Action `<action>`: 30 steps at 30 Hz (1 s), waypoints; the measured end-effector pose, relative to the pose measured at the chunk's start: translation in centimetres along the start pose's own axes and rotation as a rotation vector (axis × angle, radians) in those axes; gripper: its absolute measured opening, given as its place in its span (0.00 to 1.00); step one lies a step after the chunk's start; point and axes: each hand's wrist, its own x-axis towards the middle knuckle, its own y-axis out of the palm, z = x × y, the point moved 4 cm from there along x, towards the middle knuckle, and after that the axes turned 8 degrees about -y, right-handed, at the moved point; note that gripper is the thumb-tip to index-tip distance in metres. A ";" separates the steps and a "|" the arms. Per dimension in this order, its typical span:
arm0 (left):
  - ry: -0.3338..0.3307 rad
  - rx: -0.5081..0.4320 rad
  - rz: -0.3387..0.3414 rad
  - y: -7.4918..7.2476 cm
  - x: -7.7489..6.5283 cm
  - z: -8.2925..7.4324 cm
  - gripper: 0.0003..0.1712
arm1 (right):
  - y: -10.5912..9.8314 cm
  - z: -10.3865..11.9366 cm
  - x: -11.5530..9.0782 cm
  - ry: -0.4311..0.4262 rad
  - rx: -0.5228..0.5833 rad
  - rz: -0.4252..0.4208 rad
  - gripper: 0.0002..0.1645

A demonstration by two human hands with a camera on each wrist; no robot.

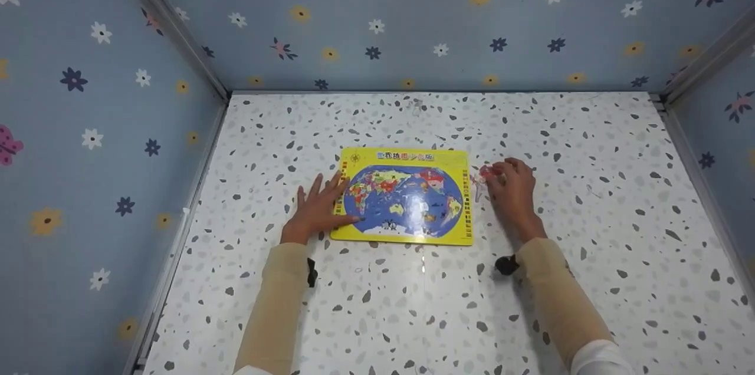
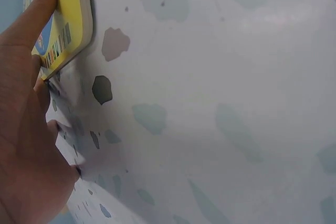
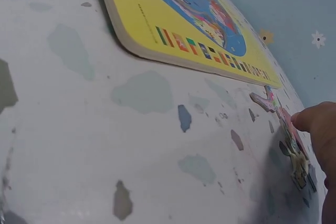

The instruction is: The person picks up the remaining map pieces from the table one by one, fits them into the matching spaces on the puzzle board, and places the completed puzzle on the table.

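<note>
A yellow-bordered world map puzzle board (image 1: 404, 198) lies flat on the speckled table, with a blue oval map and flags along its sides. My left hand (image 1: 318, 210) rests at the board's left edge, fingers spread and thumb lying on the map; in the left wrist view the thumb (image 2: 39, 11) presses the board's face near a corner. Just off the board's right edge, my right hand (image 1: 516, 192) pinches a small reddish puzzle piece (image 1: 486, 171) at its fingertips. Several thin pieces lie there, among them a pinkish one (image 3: 264, 101) and a pale yellowish one (image 3: 299, 169), partly behind the thumb.
The white table (image 1: 377, 304) with grey specks stretches around the board. Flower-patterned blue panels (image 1: 407, 21) stand along its back, left and right sides. A black wrist device (image 1: 506, 265) sits at the right cuff, another (image 1: 312, 272) at the left.
</note>
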 end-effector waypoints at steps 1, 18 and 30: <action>0.001 -0.001 -0.002 0.0 0.0 0.0 0.61 | -0.1 -0.1 0.1 0.009 -0.004 0.007 0.21; 0.003 -0.026 -0.015 0.0 0.0 0.1 0.61 | -0.9 0.1 1.6 0.018 -0.095 0.101 0.21; 0.011 0.000 -0.007 -0.2 -0.1 -0.1 0.60 | -0.9 0.3 1.9 -0.107 -0.154 0.053 0.22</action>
